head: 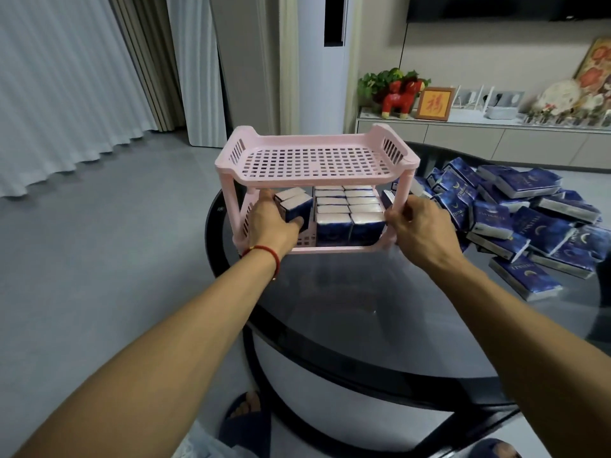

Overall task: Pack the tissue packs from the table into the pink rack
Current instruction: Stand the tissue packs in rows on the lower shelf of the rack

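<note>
My left hand (271, 219) holds two tissue packs (294, 204) standing up, just left of the packed rows (347, 209). My right hand (413, 223) grips the pink rack (314, 160).

Both your forearms reach up from the lower corners toward mid-frame. Your left hand (274, 219), red cord at its wrist, has fingers and thumb curled in a grip. Your right hand (418, 226), right of centre, curls its fingers likewise.

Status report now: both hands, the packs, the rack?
Left hand grips two tissue packs inside lower shelf. Right hand holds pink rack at right front post. Top shelf empty. Loose pile of packs waits on table, right side.
</note>
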Demonstrator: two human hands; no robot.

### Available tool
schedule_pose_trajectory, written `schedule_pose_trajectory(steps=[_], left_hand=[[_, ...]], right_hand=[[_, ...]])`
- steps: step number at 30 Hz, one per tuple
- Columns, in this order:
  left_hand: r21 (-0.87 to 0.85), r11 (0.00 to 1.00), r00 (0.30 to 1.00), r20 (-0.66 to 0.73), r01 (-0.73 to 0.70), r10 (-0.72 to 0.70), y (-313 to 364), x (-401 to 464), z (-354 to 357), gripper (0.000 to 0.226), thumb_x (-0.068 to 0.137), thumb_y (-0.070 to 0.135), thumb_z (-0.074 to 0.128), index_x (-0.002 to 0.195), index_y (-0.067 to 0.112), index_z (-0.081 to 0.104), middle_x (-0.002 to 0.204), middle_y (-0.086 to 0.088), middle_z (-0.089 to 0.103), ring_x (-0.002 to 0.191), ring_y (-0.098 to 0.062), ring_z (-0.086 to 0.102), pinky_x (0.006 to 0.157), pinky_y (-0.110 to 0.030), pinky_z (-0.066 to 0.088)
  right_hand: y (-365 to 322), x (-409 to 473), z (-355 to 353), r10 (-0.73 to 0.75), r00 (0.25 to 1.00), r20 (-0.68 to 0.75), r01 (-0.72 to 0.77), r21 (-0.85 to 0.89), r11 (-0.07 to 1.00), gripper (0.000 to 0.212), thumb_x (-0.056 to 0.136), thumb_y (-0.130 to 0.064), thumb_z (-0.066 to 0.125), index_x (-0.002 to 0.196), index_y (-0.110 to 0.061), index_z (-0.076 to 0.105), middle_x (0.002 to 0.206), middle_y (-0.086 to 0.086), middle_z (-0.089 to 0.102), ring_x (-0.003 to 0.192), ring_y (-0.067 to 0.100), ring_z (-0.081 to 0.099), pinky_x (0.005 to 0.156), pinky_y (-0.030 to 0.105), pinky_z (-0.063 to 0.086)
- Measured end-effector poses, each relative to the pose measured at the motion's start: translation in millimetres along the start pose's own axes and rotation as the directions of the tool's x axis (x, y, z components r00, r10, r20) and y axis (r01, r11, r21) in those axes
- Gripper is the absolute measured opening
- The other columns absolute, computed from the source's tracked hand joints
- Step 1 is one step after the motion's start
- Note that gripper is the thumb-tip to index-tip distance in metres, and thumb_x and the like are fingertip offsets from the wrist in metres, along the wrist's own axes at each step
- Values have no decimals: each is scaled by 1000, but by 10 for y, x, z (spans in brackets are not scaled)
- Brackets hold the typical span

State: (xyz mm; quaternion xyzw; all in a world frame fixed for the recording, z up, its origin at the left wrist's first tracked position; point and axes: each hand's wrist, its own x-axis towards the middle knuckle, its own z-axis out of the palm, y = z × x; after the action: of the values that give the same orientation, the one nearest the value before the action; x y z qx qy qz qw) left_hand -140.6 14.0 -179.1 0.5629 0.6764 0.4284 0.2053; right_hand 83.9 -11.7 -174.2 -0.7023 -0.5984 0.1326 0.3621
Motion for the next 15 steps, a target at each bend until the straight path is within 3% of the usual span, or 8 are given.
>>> schedule_pose_trajectory(steps=[2,6,9,15], left_hand=[[-79,993,996,33,82,-80,-17,122,84,60,85,11,79,136,20,51,124,-1,65,118,-23,60,94,-26,45],[-178,965,978,108,193,-176,-56,356,189,56,84,6,80,134,14,56,128,-4,62,123,-28,59,107,-41,50],[-148,974,979,132,174,-155,-77,454,229,55,85,11,81,136,13,59,136,-5,61,126,-27,58,111,-42,47],[-103,992,983,174,80,-61,-242,528,295,49,83,7,81,130,11,65,126,-6,70,116,-25,65,106,-44,52]], right_hand=[[12,0,-62,16,1000,19,-17,31,999,17,97,-36,61,92,-21,68,83,1,72,75,29,71,76,54,60],[45,-24,-133,-5,998,56,3,39,999,18,96,-32,65,93,-16,71,86,1,72,79,26,70,78,54,60],[39,-35,-156,2,997,84,-7,56,998,17,96,-33,66,98,-17,72,90,1,72,83,26,70,82,53,59],[15,-38,-176,16,992,123,-24,67,997,21,99,-34,64,108,-16,70,96,2,72,81,22,71,80,49,62]])
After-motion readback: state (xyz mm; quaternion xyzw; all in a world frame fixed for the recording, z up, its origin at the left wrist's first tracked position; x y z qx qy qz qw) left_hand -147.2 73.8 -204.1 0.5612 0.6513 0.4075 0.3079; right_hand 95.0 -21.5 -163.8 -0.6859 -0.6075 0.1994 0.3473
